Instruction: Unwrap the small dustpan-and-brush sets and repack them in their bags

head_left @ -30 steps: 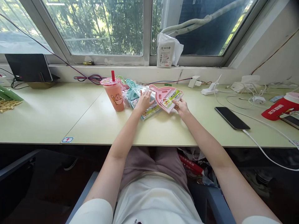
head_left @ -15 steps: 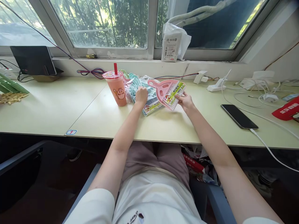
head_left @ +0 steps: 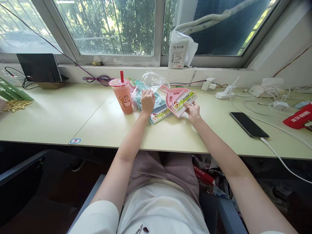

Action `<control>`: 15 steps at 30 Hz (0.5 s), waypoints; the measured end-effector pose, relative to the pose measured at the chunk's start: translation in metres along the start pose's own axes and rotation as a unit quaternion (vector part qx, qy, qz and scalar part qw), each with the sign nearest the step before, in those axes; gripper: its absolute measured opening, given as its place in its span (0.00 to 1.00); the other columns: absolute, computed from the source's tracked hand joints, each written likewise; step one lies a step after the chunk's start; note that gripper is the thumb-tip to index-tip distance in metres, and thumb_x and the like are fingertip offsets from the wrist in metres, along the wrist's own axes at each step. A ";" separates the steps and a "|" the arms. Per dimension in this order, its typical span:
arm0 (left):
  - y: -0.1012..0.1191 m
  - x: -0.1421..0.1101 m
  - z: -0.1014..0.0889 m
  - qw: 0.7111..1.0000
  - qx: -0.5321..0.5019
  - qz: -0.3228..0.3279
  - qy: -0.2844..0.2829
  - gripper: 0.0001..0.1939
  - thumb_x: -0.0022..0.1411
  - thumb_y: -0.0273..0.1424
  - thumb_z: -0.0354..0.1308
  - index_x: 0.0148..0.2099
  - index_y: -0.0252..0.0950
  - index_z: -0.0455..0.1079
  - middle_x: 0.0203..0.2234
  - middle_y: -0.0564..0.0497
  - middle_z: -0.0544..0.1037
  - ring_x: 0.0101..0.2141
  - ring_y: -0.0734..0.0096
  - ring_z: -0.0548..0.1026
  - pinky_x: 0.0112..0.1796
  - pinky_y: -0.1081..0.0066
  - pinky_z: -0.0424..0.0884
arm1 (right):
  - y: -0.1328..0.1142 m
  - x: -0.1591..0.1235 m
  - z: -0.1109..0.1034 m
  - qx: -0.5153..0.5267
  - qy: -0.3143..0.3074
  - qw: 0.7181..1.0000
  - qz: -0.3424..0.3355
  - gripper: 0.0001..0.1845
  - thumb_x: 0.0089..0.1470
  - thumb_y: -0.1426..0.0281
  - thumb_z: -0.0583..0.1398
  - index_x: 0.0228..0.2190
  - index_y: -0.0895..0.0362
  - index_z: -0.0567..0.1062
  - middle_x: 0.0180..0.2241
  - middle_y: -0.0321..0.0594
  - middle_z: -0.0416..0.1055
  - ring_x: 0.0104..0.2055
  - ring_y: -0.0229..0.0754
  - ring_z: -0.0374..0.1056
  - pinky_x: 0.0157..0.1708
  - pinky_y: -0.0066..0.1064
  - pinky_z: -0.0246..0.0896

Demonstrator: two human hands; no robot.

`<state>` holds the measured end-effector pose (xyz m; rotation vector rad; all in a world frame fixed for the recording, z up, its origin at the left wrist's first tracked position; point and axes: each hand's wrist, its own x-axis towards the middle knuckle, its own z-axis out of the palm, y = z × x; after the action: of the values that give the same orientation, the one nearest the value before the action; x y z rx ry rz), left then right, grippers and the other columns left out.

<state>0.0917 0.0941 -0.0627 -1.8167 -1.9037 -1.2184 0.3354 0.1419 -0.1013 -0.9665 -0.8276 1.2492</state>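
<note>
My right hand [head_left: 193,112] grips the lower right edge of a pink mini dustpan [head_left: 170,94] that has a white-bristled brush nested in it and a yellow-green label [head_left: 183,100] across it. Its looped handle points up and left. My left hand [head_left: 148,102] is closed on a clear plastic bag [head_left: 154,79], whose loose film rises above the fingers. Beneath that hand lie blue dustpan-and-brush sets [head_left: 159,110], partly covered by the film. Left of them stands a pink drink cup [head_left: 124,100] with a red straw.
A charging black phone [head_left: 248,124] lies at the right, its white cable trailing off the table edge. Power strips [head_left: 224,92] and tangled cords fill the back right. A tablet [head_left: 39,67] stands back left, with bundled cables [head_left: 98,79] behind the cup.
The plastic film now stands higher above my left hand. The pink dustpan has shifted slightly right relative to the blue sets, still in my right hand. The camera view has tilted a little.
</note>
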 end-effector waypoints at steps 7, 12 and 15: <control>0.016 -0.005 -0.002 0.993 -0.030 0.116 -0.009 0.23 0.71 0.25 0.45 0.64 0.37 0.70 0.67 0.42 0.67 0.69 0.60 0.60 0.73 0.45 0.42 | 0.003 -0.008 0.006 0.014 -0.056 0.998 -0.024 0.23 0.41 0.74 0.73 0.39 0.54 0.72 0.34 0.34 0.79 0.32 0.38 0.77 0.37 0.30 0.78; 0.028 -0.010 0.000 0.991 -0.033 0.127 -0.018 0.19 0.71 0.28 0.49 0.59 0.43 0.74 0.64 0.44 0.72 0.67 0.59 0.65 0.72 0.42 0.39 | 0.003 -0.016 0.013 0.015 -0.083 0.996 -0.019 0.25 0.37 0.73 0.75 0.39 0.54 0.74 0.33 0.35 0.80 0.31 0.39 0.76 0.33 0.29 0.77; 0.036 -0.018 0.003 0.982 -0.056 0.176 -0.047 0.18 0.70 0.27 0.50 0.56 0.43 0.76 0.64 0.44 0.72 0.67 0.59 0.64 0.72 0.43 0.37 | 0.003 -0.019 0.015 0.019 -0.075 0.997 -0.019 0.25 0.36 0.74 0.75 0.38 0.55 0.74 0.32 0.36 0.80 0.30 0.38 0.75 0.30 0.28 0.76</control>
<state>0.1292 0.0791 -0.0620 -2.1881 -1.4919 -1.1510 0.3184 0.1257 -0.0980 -0.8303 -0.9306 1.3126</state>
